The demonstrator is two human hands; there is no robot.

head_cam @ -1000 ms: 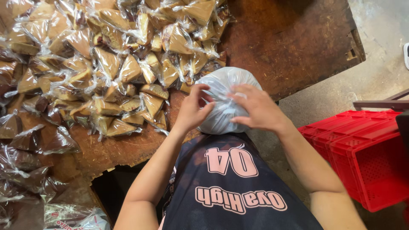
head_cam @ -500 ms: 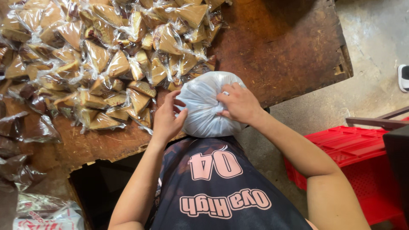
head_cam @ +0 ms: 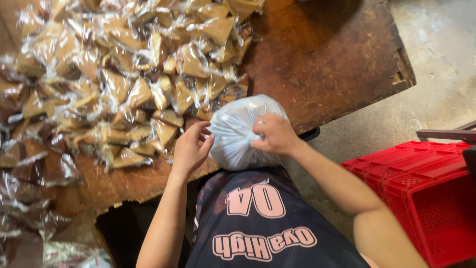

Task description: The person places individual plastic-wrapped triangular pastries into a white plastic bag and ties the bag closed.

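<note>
While the white plastic bag (head_cam: 243,131) sits at the near edge of the wooden table (head_cam: 327,64), pressed against the person's torso, I read that as bracing: the body stops it rolling off. Right hand (head_cam: 275,135) is closed on the gathered top of the bag, pinching the plastic so the mouth stays shut. Left hand (head_cam: 191,149) is at the bag's left side, fingers half curled and touching the plastic, holding nothing firmly that I can see. Bag looks full and rounded. Pile of small clear-wrapped triangular packets (head_cam: 129,79) covers the table's left part, just beside the bag, within easy reach. Red plastic crate (head_cam: 426,188) stands on the floor at the right.
</note>
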